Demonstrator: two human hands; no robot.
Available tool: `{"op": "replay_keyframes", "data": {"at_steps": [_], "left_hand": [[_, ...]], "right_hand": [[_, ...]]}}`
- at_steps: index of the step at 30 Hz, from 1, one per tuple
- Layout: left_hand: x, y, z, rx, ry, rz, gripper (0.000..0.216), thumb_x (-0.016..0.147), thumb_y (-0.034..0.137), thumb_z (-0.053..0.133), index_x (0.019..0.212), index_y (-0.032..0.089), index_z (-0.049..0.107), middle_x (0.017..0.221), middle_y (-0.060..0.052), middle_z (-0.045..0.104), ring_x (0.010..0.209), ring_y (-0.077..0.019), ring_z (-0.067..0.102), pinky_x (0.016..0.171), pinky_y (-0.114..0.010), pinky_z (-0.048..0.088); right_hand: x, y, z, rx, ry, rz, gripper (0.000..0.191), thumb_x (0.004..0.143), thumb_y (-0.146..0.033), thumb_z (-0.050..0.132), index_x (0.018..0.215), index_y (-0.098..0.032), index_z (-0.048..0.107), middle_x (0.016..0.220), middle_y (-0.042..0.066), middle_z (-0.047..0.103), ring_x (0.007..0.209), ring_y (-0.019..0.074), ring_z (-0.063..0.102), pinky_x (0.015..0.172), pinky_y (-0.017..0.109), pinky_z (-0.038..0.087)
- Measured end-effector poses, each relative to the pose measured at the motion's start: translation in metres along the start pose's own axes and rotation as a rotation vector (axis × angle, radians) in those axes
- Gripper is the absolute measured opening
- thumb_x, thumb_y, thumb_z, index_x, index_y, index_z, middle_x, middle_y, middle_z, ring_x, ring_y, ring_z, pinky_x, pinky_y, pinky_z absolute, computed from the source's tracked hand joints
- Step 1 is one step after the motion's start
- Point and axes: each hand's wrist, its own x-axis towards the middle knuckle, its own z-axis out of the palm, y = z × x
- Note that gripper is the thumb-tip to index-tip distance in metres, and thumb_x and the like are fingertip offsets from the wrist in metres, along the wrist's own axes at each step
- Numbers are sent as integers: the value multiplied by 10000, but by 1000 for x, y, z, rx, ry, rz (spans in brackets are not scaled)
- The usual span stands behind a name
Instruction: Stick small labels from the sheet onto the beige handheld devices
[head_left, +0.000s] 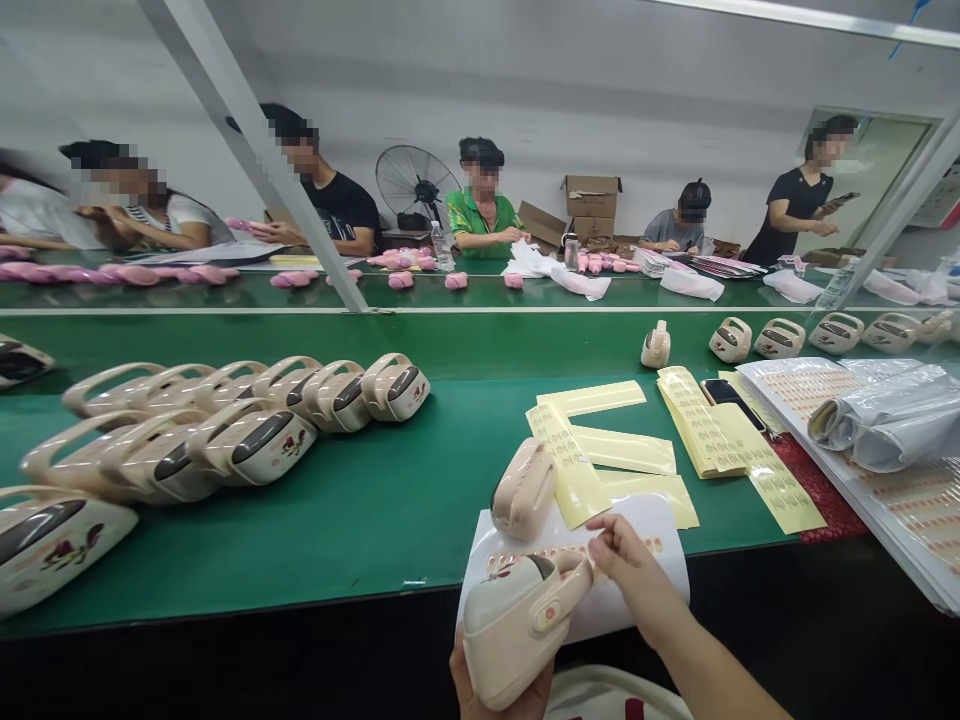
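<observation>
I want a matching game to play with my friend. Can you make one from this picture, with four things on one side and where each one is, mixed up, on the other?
Things:
1. nearest cream casing
2. black phone
3. fan
4. pink pieces

Places:
A. at the back, by the wall
B. held in the left hand
C. on the far belt
D. among yellow sheets on the near green table

Pairs: 1-B, 2-D, 3-A, 4-C.
</observation>
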Motion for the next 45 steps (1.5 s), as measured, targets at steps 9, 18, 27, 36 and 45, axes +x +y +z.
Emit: {"op": "replay_keyframes", "data": {"at_steps": [9, 18, 27, 36, 45], "left_hand": [[-1, 29, 31, 1212, -22, 555, 896, 336, 142, 814, 1179, 320, 568, 1187, -58, 599, 1149, -395, 475, 1053, -532, 222], [19, 45, 8, 1482, -484, 578, 1007, 380, 111, 793, 1311, 285, 450, 1273, -147, 554, 1132, -469, 480, 972, -613, 299], [11, 32, 29, 1318, -302, 598, 886, 378, 91, 752, 1226, 260, 557, 1233, -136, 585, 1133, -452, 470, 1021, -602, 205], [4, 28, 35, 1274, -201, 645, 794, 417, 154, 757, 1184, 278, 592, 1159, -124, 613, 1110, -421, 503, 1023, -555, 259], [5, 47, 38, 1535, -401, 619, 996, 415, 118, 798, 1313, 340, 429, 1249, -110, 575, 1097, -412, 532, 939, -554, 388]], "right_hand": [[-12, -56, 11, -180, -222, -147, 228, 632, -227, 685, 846, -218, 607, 635, -20, 615, 616, 144, 505, 602, 275, 367], [-6, -51, 21, -316, -308, -91, 233, 616, -72, 610, 783, -231, 573, 560, -73, 588, 572, 123, 494, 571, 240, 349], [-10, -55, 21, -421, -346, -193, 269, 637, -20, 556, 801, -234, 548, 649, -49, 609, 653, 145, 568, 635, 262, 423], [-23, -33, 12, -843, -224, -802, 196, 846, -111, 439, 855, -217, 603, 726, 44, 639, 657, 178, 549, 607, 290, 439], [-27, -33, -2, -929, -328, -813, 608, 873, -123, 428, 1428, -264, 223, 1106, 81, 669, 803, 241, 643, 714, 357, 492]]}}
